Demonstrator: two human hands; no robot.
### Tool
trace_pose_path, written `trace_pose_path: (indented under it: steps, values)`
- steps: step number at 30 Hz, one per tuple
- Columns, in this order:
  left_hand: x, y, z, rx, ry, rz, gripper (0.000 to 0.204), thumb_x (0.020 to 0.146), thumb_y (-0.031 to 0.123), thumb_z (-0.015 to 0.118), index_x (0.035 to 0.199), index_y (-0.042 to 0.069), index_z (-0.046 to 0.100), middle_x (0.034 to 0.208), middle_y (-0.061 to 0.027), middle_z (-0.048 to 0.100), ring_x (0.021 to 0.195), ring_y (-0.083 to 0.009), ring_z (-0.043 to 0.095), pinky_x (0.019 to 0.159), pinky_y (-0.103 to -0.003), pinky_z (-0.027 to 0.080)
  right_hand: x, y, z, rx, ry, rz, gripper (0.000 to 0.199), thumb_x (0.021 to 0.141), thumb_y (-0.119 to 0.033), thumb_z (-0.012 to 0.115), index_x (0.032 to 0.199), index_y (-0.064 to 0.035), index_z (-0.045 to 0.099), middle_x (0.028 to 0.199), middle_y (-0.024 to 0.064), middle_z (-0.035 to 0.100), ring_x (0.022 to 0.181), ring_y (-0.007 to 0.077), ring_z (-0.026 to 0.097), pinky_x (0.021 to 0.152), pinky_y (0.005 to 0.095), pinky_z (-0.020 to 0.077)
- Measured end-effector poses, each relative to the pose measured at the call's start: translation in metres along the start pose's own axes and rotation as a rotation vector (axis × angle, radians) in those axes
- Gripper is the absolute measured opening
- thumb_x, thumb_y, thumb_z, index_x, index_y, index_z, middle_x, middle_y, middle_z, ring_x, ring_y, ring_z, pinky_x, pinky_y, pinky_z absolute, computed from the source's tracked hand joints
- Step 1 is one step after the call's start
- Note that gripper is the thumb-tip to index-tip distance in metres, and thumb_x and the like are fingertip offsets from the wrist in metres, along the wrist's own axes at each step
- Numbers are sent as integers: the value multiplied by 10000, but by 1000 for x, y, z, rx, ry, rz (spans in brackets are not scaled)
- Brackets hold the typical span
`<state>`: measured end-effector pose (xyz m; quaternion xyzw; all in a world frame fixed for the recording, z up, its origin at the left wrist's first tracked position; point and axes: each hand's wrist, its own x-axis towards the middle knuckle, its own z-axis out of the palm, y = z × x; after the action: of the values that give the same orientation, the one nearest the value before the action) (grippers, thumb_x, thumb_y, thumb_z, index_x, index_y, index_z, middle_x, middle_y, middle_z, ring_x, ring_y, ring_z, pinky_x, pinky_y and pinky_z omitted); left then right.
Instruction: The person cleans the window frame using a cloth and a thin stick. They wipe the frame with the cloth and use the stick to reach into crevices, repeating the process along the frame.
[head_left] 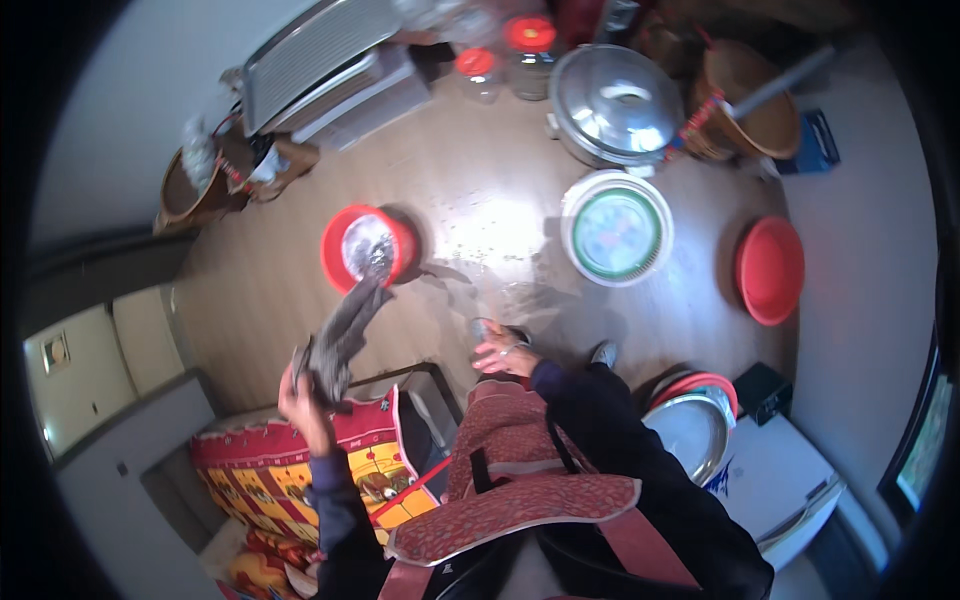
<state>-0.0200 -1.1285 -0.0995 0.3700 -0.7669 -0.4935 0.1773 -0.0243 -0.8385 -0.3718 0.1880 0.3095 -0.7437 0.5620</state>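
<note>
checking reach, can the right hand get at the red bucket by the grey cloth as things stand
Probably yes, by bending: the red bucket sits on the floor, with nothing apparent between it and the right hand.

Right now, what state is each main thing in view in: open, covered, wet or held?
Dark grey fabric cloth: bunched, held in the left hand; wetness unclear.
Right hand: fingers partly curled, grip unclear.
Red round plastic bucket: open, holding foamy-looking liquid.
Large silver metal pot: lid on.
Clear jars with red lids: lids on.
White-and-green round container: contents unclear.
Red rounded plastic basin: open, nothing visible inside.
Light wood-look floor: shiny, wet-looking patches.
</note>
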Motion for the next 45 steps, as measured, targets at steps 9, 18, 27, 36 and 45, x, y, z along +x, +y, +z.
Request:
trace_pose_path:
  steps: [9,18,27,36,45]
  values:
    - [-193,205,14,-327,-454,136,390,717,219,519,1020,-23,489,982,-188,564,971,-284,551,907,-441,420,-74,-25,-24,790,31,-69,596,903,-528,424,1409,-300,205,1262,132,425,1067,403,484,837,609,415]
    - [-265,265,220,-170,-986,254,367,634,210,595,907,-34,579,836,-94,574,750,-173,521,748,-297,425,-401,-111,-174,882,-166,-798,374,957,-307,432,1203,-36,512,1017,65,613,933,195,603,879,348,468]
    - [-443,282,521,-374,-1914,-122,399,833,84,567,1204,-11,453,1171,-75,517,1098,-154,482,955,-289,365,-674,-242,-233,771,61,-1325,241,905,-308,540,920,-77,609,843,61,636,792,214,616,769,373,506]
    - [-645,512,718,-643,-2013,623,844,711,269,777,1281,-81,263,1150,-176,499,1044,-221,517,891,-329,436,-1029,-391,-233,180,470,-1847,282,933,-239,425,1015,-20,583,940,130,630,860,261,619,786,453,518]
    - [-846,687,814,-755,-1280,1240,860,704,303,736,1328,-53,263,1185,-300,425,1117,-386,439,971,-400,352,-1173,-496,-243,49,997,-1874,242,914,-229,453,958,-48,608,891,102,636,758,226,619,632,359,504]
